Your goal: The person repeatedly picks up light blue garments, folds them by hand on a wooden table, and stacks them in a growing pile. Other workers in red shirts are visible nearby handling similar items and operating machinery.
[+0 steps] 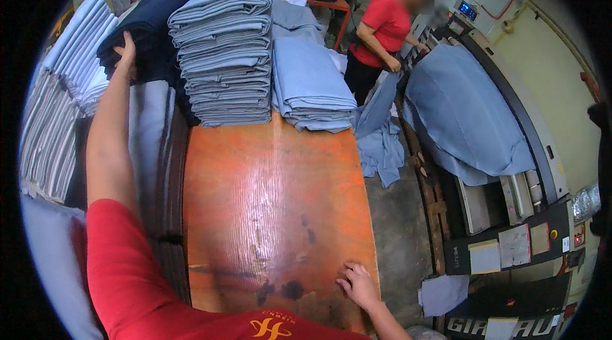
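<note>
My left arm reaches far forward, and my left hand (126,56) grips the near end of a thick fold of dark navy cloth (159,8). That cloth lies on top of a pile at the back left. My right hand (358,286) rests on the near right edge of the orange-brown wooden table (280,180), its fingers loosely bent and apart, with nothing in them. Beside the navy cloth stands a tall stack of folded blue-grey cloth (223,53). To its right is a lower stack of light blue folded cloth (312,81).
White folded cloths (54,123) are piled at far left. A co-worker in a red shirt (387,21) handles blue-grey cloth at a long machine (510,97) on the right. A large blue-grey cloth (465,110) drapes over it. A wooden pallet (433,206) lies beside the machine.
</note>
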A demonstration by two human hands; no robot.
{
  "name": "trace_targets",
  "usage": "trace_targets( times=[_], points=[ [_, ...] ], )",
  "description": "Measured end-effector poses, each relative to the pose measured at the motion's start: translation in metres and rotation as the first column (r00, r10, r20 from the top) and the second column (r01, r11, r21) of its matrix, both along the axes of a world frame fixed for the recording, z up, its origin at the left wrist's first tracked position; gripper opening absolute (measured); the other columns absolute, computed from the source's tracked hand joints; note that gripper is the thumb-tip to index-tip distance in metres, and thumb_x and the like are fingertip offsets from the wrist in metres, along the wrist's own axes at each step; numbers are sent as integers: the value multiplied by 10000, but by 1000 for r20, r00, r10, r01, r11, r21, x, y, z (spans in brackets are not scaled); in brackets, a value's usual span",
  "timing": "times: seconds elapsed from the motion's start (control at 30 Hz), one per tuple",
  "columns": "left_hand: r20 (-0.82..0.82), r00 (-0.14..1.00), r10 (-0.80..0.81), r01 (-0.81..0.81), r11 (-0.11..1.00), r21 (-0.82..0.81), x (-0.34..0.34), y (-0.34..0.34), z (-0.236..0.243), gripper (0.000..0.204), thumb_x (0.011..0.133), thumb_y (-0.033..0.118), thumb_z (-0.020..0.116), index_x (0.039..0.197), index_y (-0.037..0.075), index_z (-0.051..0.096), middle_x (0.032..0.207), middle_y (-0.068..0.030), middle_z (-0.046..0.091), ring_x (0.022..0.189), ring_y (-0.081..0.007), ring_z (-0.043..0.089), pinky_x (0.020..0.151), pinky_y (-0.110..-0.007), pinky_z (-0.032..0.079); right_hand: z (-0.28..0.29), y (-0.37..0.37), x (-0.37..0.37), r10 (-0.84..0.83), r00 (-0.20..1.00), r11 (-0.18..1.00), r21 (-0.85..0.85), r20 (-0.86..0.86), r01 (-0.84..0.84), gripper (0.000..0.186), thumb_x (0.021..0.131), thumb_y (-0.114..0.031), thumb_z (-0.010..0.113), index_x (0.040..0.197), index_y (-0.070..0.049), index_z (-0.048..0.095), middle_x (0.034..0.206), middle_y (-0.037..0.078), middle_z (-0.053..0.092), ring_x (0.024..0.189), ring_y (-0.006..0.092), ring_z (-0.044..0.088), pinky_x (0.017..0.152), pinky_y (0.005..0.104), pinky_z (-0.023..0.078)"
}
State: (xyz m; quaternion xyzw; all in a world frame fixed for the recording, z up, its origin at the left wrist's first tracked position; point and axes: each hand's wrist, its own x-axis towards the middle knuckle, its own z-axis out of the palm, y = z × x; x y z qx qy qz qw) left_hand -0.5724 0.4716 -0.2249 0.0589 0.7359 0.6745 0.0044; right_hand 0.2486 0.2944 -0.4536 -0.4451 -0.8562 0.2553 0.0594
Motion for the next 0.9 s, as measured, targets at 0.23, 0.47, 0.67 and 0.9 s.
trace_targets(
  times=[0.23, 0.47, 0.67, 0.9],
  points=[
    [-663, 517, 541, -421, 835, 354, 114, 3, 2, 842, 811, 567, 603, 1422, 59, 324, 1458, -325, 227, 1356, -456, 232, 1070, -571, 217, -7, -11, 7, 12, 1000, 1000, 18, -20, -11, 372, 808, -228, 696, 1134, -74, 606, 1293, 148, 513, 1199, 340, 472, 1001, 439, 388],
    [-985, 106, -137, 17, 991, -136, 240, 74, 21, 618, 902, 512, 518, 1429, 217, 387, 1515, -80, 301, 1433, -266, 185, 1086, -639, 17, -26, -24, 16, 45, 997, 997, 62, -59, -41, 488, 798, -230, 716, 1220, -53, 545, 1377, 180, 452, 1278, 366, 413, 1066, 457, 341],
    [-719, 227, -657, -98, 719, -688, 351, 89, -26, 685, 857, 583, 499, 1344, 102, 491, 1488, -81, 353, 1417, -235, 230, 1079, -676, 49, -34, -28, 17, 29, 994, 994, 112, -110, -16, 496, 816, -244, 694, 1235, -35, 531, 1401, 194, 429, 1307, 360, 389, 1092, 462, 311],
    [-506, 230, -832, 622, 525, -581, 578, -44, -197, 614, 850, 454, 605, 1328, 91, 470, 1402, -233, 378, 1338, -410, 286, 1101, -586, 144, -36, -62, 48, 28, 989, 999, 40, -142, -22, 487, 838, -236, 671, 1253, -27, 526, 1412, 200, 420, 1332, 353, 367, 1107, 455, 292]
  ],
)
